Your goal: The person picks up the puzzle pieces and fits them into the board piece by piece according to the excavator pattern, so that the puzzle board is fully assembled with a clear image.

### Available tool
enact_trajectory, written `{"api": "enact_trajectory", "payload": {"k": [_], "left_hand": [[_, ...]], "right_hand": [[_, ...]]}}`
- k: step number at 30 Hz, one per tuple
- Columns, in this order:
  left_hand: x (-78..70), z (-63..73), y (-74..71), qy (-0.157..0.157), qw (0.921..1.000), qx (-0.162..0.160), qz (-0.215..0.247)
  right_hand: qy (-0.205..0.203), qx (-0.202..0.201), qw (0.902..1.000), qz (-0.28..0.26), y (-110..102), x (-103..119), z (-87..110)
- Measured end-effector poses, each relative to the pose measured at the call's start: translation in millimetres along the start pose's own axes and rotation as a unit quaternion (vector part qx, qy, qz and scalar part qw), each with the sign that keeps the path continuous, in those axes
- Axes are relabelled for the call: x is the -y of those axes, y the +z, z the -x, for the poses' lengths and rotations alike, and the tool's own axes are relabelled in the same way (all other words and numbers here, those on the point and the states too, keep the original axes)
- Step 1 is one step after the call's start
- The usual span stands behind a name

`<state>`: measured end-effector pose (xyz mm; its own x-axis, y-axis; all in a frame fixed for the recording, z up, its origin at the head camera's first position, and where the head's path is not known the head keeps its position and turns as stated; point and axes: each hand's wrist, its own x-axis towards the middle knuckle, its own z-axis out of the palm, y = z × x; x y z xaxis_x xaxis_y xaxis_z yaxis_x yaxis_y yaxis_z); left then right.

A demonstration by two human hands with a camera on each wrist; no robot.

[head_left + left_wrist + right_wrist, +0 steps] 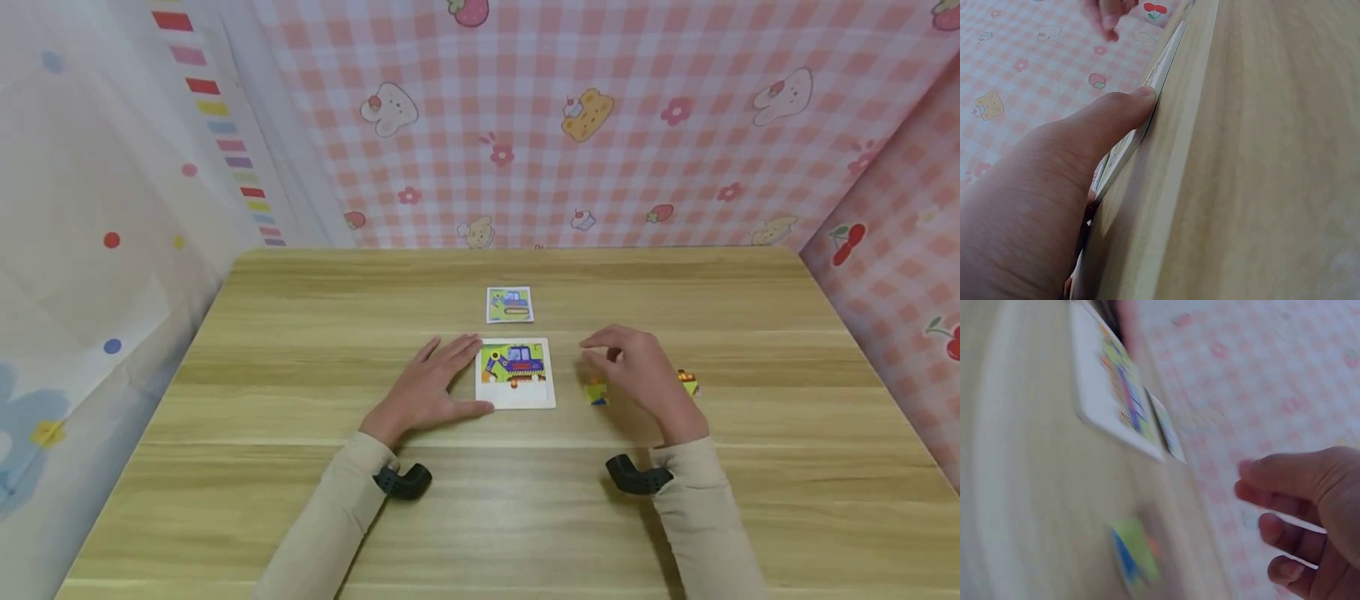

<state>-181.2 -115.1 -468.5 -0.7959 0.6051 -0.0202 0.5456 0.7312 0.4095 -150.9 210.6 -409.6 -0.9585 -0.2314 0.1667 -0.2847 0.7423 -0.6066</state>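
Observation:
A white-framed jigsaw puzzle board lies flat, its upper part filled with a purple digger picture and its lower part bare white. My left hand rests at its left side, fingers straight at the upper left corner. The left thumb touches the lower edge in the left wrist view. Right of the board, my right hand hovers over the table with loosely bent fingers and nothing visible between them. Below it lies a green and blue puzzle piece. Another puzzle piece is partly hidden behind the right hand.
A small square picture card of the same digger lies just behind the board. The wooden table meets a pink checked cloth at its back edge. Black wrist cameras sit at both cuffs.

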Motion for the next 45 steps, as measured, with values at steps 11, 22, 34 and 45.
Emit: {"api": "enact_trajectory", "payload": {"k": [11,22,34,45], "left_hand": [[4.2,0.5,-3.4,-0.003,1.0,0.001,-0.009],[3.1,1.2,1.2,0.002,1.0,0.0,0.001],[1.3,0.3,0.0,-0.001,1.0,0.004,-0.004],[0.1,0.3,-0.4,0.001,1.0,0.0,0.001]], "right_hand": [[-0.014,0.047,0.9985,0.024,-22.4,-20.7,28.1],[-0.031,0.119,0.9922,0.022,-0.6,-23.1,26.3],[-0.032,0.121,0.9917,0.032,0.2,-23.5,23.5],[0.028,0.143,0.9893,-0.003,-1.7,-20.2,17.3]]}}
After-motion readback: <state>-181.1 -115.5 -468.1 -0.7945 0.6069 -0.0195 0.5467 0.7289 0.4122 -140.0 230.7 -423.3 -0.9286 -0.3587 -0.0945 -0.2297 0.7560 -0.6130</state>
